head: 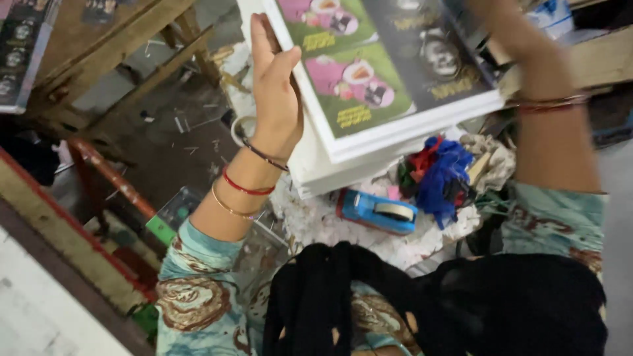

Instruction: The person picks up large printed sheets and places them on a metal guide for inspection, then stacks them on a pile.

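Printed sheets, a thick white-edged stack of glossy paper with green, pink and black picture panels (pixel 369 72), sit in the upper middle of the view, raised above a cluttered bench (pixel 310 221) and held between the person's two hands.

Nearest the camera, a black cloth with holes (pixel 435 303) hangs across the person's chest, over a pale blue garment patterned with brown swirls (pixel 198 303). Both forearms rise from those sleeves toward the stack.

On the bench just beyond the cloth lies a blue tape dispenser holding a roll of pale tape (pixel 377 211). Beside it, to the right, is a heap of blue, red and dark rags (pixel 438 175), with crumpled cream cloth (pixel 491 161) behind.

The left hand (pixel 273 86) stands upright against the stack's left edge, palm flat on the side, fingers straight and close together, the thumb curled toward the front. It wears thin red, gold and dark bangles (pixel 244 188) at the wrist. Its grip is a flat press on the sheets, not a pinch.

The right hand (pixel 508 26) reaches to the stack's upper right corner and is blurred and partly out of view; the state of its grip cannot be told. Red and gold bangles (pixel 550 102) circle that wrist.

Farther off on the left, rough wooden beams (pixel 125 46) cross a dusty grey floor scattered with scraps (pixel 178 132), and a red-painted metal bar (pixel 109 175) slants below them. More dark printed sheets (pixel 23 46) lie at the far upper left.
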